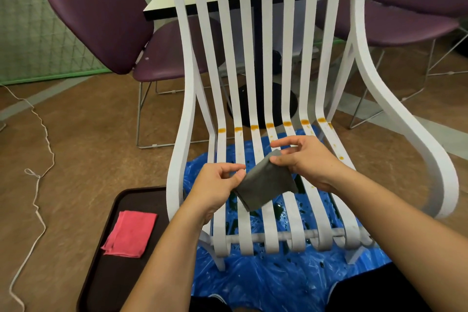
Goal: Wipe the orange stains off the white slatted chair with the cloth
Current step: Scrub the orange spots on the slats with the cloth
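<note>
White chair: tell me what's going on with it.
A person's left hand and right hand both pinch a grey cloth just above the seat of the white slatted chair. It looks as if the cloth is being folded or readied. Orange stains line the bend where seat meets back, not yet wiped. A pink cloth lies on a dark tray on the floor, and a blue plastic sheet lies under the chair.

Folded grey cloth hangs over the white slatted chair, orange stains (a row) crossing its slats' bend.
</note>
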